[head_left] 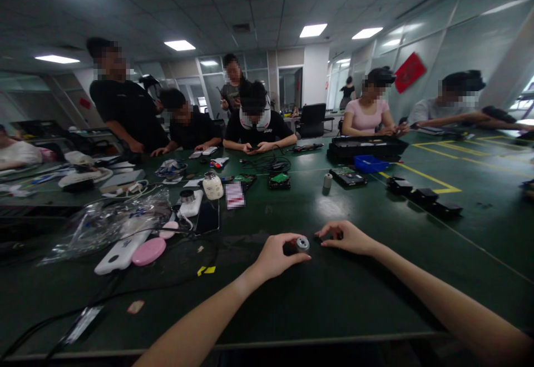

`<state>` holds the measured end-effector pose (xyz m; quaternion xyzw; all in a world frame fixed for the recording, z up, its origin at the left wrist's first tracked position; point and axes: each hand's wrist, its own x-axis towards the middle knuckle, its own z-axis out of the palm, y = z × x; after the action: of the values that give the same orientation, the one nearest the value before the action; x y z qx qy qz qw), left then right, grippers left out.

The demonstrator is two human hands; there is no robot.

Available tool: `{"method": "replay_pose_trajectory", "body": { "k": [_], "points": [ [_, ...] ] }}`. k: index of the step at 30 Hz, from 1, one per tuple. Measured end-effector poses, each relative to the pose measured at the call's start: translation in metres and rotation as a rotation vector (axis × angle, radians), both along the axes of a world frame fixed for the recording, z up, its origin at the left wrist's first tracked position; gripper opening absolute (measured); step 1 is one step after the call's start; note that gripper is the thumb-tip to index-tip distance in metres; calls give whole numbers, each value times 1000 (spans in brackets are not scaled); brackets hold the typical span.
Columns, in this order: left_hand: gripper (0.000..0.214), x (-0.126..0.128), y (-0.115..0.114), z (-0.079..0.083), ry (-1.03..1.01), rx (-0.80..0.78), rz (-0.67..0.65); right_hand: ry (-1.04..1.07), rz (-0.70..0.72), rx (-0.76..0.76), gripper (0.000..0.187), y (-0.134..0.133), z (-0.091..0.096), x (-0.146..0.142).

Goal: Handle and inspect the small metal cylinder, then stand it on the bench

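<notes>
My left hand (278,257) grips a small silver metal cylinder (302,244) between thumb and fingers. Its round top face has a dark centre and tilts toward me, low over the green table (354,300). Just to the right, my right hand (344,237) is half curled, with thumb and index finger apart. Nothing shows between those fingertips, and they do not touch the cylinder. Farther back, a similar metal cylinder (327,181) stands upright on the table, beside a dark hard-drive-like device (348,177).
Left of my hands lie a pink round case (149,251), a white case (120,256), clear plastic bags (112,219), a phone (208,216) and cables. At right are a blue tray (371,164) and black blocks (425,195). Several people sit or stand across the table.
</notes>
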<state>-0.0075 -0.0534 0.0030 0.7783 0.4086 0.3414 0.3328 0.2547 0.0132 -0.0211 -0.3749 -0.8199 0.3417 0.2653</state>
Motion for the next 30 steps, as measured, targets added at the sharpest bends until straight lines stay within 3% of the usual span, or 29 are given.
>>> {"method": "replay_pose_trajectory", "body": {
  "k": [6, 10, 12, 16, 21, 30],
  "points": [
    [41, 0, 0, -1, -1, 13, 11, 38, -53, 13, 31, -6, 3, -11],
    [39, 1, 1, -3, 6, 23, 5, 290, -126, -3, 29, -22, 14, -37],
    [38, 1, 1, -3, 12, 28, 6, 374, -101, -17, 26, -32, 22, -51],
    [40, 1, 2, -6, 10, 38, 9, 324, -46, 14, 15, -44, 28, -66],
    [39, 1, 3, -7, -4, 41, 2, 263, -58, 72, 12, -44, 26, -66],
    [36, 2, 0, -3, 13, 21, 3, 330, -121, 103, 31, -40, 32, -55]
  ]
}}
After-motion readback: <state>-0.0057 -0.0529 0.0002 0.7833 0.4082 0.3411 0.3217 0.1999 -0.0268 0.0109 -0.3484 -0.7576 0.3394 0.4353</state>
